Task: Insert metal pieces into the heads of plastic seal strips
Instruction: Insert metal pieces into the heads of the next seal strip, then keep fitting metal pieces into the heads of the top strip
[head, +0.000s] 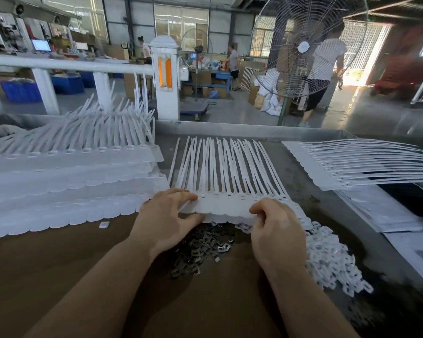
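Row of joined seal strips (226,178) flat on the table (300,181), tails pointing away. Left hand (167,219) gripping the row's left head end — fingers on top, thumb underneath. Right hand (277,229) curled, pinching the right end. Metal pieces (200,250) heaped just below the heads.

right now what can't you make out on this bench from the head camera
- Head view: whether the right hand pinches a metal piece; its curled fingers hide the grip.
- Near edge of the seal strip sheet: covered by both hands, the left hand at its left end.
- Head slots: too small to tell which already hold metal.
- Metal pieces: part of the pile lies under the hands.
- Stacks at left and right: cut by the frame edges.
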`<state>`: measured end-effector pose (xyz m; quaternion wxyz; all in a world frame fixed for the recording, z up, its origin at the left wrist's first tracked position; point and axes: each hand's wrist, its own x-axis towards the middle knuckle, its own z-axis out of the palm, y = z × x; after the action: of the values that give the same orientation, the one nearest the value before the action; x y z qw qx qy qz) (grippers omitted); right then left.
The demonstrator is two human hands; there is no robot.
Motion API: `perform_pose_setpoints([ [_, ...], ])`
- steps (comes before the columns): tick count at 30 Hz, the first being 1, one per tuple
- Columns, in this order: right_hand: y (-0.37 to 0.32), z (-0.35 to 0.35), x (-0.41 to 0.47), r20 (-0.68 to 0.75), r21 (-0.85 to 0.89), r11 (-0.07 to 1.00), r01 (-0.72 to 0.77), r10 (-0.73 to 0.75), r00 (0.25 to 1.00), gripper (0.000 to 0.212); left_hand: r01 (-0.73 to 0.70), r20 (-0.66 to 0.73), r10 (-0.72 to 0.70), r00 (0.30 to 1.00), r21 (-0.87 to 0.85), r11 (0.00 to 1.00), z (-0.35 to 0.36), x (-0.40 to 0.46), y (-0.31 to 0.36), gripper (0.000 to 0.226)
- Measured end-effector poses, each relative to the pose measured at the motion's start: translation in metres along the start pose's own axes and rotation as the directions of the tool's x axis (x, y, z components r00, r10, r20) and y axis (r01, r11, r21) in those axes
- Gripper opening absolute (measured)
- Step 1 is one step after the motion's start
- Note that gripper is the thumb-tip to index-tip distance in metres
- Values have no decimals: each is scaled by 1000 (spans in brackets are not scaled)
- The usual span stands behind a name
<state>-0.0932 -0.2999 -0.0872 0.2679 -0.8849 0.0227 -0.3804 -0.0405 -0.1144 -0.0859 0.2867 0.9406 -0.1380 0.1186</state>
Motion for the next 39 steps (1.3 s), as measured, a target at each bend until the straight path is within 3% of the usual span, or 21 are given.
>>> perform_pose_setpoints([
  [8, -2, -5, 0, -100, 12, 999, 41, -40, 994, 21, 22, -76, -33, 997, -141, 990, 5, 0, 5, 47],
  [16, -1, -4, -1, -89, -42, 999, -11, 7, 996, 23, -26, 21, 26, 999, -20, 999, 11, 0, 8, 55],
  [20, 2, -3, -1, -34, -48, 998, -27, 26, 999, 22, -46, 57, 44, 997, 43, 998, 11, 0, 7, 61],
  [25, 7, 0, 0, 154, -127, 990, -66, 85, 984, 21, -30, 46, 29, 999, 23, 999, 10, -1, 7, 64],
  [29, 7, 0, 0, 176, -134, 988, -82, 105, 979, 20, -24, -7, 24, 1000, 34, 999, 10, -1, 6, 58],
  [34, 6, 0, 1, 179, -118, 990, -81, 101, 979, 19, -7, -196, -17, 980, -121, 993, 5, 0, 8, 42],
  [39, 7, 0, 0, 177, -107, 991, -79, 97, 980, 19, -31, -307, -148, 940, -511, 859, -5, 1, 7, 48],
])
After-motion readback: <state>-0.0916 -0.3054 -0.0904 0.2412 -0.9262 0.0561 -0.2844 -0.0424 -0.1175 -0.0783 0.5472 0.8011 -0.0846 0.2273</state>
